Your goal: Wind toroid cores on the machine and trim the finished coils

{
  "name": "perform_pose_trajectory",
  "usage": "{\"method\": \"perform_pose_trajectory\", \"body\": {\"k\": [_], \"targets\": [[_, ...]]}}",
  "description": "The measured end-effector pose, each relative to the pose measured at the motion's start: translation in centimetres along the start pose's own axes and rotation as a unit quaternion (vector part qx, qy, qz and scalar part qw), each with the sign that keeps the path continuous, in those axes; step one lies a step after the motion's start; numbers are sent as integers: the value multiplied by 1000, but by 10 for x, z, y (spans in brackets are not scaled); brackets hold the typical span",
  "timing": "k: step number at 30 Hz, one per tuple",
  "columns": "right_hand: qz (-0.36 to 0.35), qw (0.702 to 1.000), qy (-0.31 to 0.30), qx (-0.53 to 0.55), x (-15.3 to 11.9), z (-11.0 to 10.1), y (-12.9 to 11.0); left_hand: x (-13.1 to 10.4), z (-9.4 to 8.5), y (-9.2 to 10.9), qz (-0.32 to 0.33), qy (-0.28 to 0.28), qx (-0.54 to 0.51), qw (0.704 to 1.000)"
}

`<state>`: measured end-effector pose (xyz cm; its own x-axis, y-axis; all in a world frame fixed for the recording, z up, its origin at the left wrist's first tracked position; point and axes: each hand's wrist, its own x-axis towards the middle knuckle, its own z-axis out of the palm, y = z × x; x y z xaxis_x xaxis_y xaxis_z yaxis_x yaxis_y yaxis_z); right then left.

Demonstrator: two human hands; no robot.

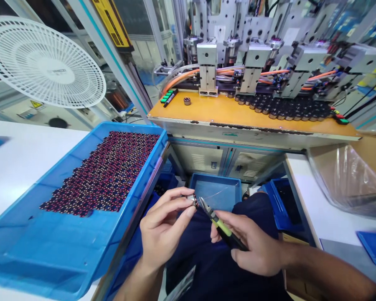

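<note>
Green and black cutters are sitting in the R hand, low in the frame, just right of the middle. Its fingers are curling round the grips, closed on them w/ the thumb bending over the near side. The L hand is pinching a small metal part btwn thumb and fingertips, w/ almost no gap left around it. That part is sitting near the middle of the frame, a bit low, and the cutter tips are pointing at its right side, just beside it. Whether they're touching it is too small to tell. A thin wire is running up and right from near the part, over a blue bin in the lower middle.

At left, a big blue tray is holding lots of small dark parts w/ red and gold bits, packed close. A white fan is standing upper left. Upper right, a metal machine is standing over an orange table, where a bunch of black round parts is resting. One loose part is sitting nearer the table's left end. Clear plastic is lying at right.
</note>
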<state>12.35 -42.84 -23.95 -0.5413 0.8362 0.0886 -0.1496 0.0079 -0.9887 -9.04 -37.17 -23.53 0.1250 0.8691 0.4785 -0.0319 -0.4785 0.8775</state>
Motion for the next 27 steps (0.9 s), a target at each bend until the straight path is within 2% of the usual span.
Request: {"method": "perform_pose_trajectory", "body": {"k": [6, 13, 20, 22, 27], "targets": [[-2, 1000, 8, -3, 2, 1, -2, 1, -1, 0, 4, -2, 5, 1000], [38, 999, 12, -21, 1, 2, -5, 2, 1, -1, 3, 3, 10, 1000], [82, 992, 64, -71, 5, 5, -15, 3, 3, -2, 2, -4, 14, 1000], [91, 991, 71, -63, 4, 5, -17, 4, 2, -3, 17, -14, 16, 1000], [78, 994, 67, -46, -9, -3, -15, 7, 0, -5, 100, -32, 25, 994]]}}
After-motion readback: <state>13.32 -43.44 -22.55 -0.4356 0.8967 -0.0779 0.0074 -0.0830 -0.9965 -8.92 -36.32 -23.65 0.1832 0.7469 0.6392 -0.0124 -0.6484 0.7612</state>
